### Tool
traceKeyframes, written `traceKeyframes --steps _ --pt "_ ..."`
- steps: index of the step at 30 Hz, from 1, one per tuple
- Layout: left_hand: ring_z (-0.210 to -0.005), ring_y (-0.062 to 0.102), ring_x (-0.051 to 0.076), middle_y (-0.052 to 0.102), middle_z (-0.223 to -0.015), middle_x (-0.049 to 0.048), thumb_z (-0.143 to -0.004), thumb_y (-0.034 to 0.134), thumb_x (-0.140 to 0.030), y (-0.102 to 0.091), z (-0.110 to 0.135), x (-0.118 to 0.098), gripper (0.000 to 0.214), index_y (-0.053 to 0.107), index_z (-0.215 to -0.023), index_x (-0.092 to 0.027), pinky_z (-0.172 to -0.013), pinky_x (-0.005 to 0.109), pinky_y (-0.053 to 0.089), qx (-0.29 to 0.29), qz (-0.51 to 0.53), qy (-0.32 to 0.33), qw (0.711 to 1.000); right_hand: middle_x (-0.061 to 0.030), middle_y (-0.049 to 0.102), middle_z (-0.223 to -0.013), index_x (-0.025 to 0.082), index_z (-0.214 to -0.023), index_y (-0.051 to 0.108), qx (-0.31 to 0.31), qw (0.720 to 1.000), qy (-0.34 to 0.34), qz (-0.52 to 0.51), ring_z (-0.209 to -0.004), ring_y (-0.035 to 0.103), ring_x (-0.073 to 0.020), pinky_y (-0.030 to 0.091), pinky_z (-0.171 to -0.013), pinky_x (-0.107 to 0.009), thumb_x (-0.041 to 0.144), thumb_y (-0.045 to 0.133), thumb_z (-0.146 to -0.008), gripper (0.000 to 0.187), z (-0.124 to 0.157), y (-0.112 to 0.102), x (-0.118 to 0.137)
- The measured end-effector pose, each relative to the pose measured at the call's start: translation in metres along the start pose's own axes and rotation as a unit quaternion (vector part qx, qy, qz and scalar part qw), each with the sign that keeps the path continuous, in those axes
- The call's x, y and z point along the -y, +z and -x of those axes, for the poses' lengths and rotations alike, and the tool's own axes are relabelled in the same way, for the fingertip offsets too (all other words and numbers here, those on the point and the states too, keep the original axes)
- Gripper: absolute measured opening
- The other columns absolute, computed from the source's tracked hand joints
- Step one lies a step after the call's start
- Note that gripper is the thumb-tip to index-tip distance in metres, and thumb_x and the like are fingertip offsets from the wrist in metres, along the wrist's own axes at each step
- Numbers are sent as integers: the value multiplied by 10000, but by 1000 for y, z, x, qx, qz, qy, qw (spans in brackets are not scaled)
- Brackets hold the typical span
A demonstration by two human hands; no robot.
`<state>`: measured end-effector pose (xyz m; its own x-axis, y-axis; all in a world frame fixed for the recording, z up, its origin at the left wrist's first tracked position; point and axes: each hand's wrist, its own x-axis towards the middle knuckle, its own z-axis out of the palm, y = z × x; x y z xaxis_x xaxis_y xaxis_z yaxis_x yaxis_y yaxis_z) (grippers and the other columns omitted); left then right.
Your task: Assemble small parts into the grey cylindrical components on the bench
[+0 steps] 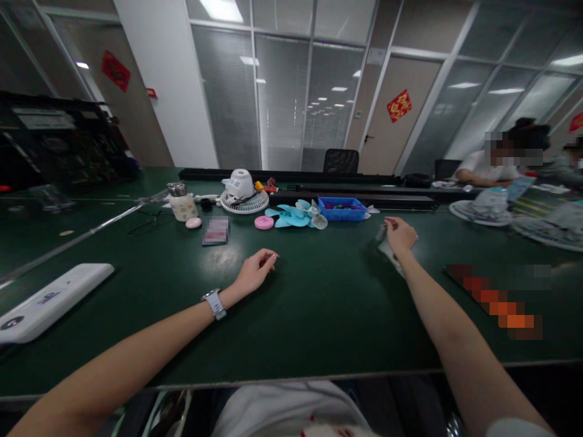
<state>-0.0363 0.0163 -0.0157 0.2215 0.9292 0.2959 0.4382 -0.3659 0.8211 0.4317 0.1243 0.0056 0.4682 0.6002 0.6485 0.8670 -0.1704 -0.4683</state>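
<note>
My left hand (pixel 256 269), with a watch (pixel 214 303) on its wrist, rests on the green table (pixel 291 328). Its fingers are curled in, the tips close to the thumb, and no object shows in them. Farther right, my right hand (pixel 401 235) is closed on a grey-and-white object (pixel 388 250) that slants down to the tabletop. Blur and the fingers hide what kind of thing it is. Left of that hand, pale blue fan blades (pixel 296 215) lie beside a blue basket (pixel 344 209) with small items inside. A pink disc (pixel 264 223) lies next to the blades.
A white fan head (pixel 240 185) sits on a round fan grille (pixel 245 203). Nearby stand a patterned bottle (pixel 181 203) and a pixelated card (pixel 215 231). A long white device (pixel 54 300) lies at left. More fan parts (pixel 485 206) lie at far right, near a seated person (pixel 483 164).
</note>
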Motion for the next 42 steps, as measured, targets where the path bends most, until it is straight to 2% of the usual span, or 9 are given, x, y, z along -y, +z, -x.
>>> traceKeyframes --steps 9,16,21,25,29,33,36,39,42 --pt "-738 636 178 645 -779 10 -928 489 -502 0 0 2 364 628 -1057 -192 -708 310 486 8 3 -4 1000 -102 742 -971 268 -1121 735 21 999 -15 39 -800 628 -240 403 -711 -331 385 518 -927 314 -2 -2 1" --pt "-733 639 179 648 -786 13 -930 486 -494 -1 1 -2 361 624 -1066 -190 -699 309 480 16 -5 -5 1000 -154 733 -944 231 -1207 695 50 983 -90 152 -819 651 -271 386 -694 -338 350 436 -964 374 4 -2 2" --pt "-742 642 182 651 -792 17 -929 486 -500 -1 0 2 371 627 -1075 -189 -694 305 481 18 -9 -2 1000 -178 712 -950 180 -1224 670 41 975 -134 173 -844 634 -280 381 -728 -339 399 471 -945 407 10 -1 -3" --pt "-723 635 179 652 -773 12 -925 488 -498 0 -1 3 365 627 -1065 -191 -686 302 481 12 -14 3 1000 -190 696 -981 181 -1278 623 39 967 -174 181 -873 616 -290 377 -757 -348 405 473 -944 429 12 -3 -6" --pt "-724 630 182 649 -763 13 -922 492 -489 1 -1 3 359 625 -1060 -185 -692 304 480 8 -16 3 1000 -198 684 -998 148 -1303 586 50 967 -179 172 -897 611 -294 384 -780 -358 366 473 -943 436 14 -2 -5" --pt "-724 632 182 648 -768 13 -923 491 -488 1 0 0 358 623 -1063 -186 -688 304 475 11 -16 -2 1000 -191 663 -1146 142 -1339 537 58 980 -140 126 -987 618 -303 414 -822 -370 358 535 -908 482 19 3 -3" --pt "-727 631 183 650 -770 13 -923 493 -489 0 0 -1 357 624 -1062 -188 -693 307 476 12 -16 -2 1000 -208 631 -1248 106 -1394 469 73 994 -38 77 -1060 620 -315 448 -853 -380 424 605 -869 628 22 7 -4" --pt "-734 633 181 652 -774 13 -928 491 -490 0 0 0 356 626 -1064 -191 -695 307 475 14 -18 1 1000 -194 678 -1183 109 -1314 560 113 991 55 36 -1060 645 -308 477 -884 -391 463 623 -862 578 20 11 -6" --pt "-730 630 178 653 -775 13 -930 494 -494 0 0 3 357 625 -1068 -191 -686 304 473 12 -14 3 1000 -171 710 -1129 136 -1211 647 112 990 89 0 -1047 666 -302 497 -902 -407 449 656 -839 487 19 11 0"
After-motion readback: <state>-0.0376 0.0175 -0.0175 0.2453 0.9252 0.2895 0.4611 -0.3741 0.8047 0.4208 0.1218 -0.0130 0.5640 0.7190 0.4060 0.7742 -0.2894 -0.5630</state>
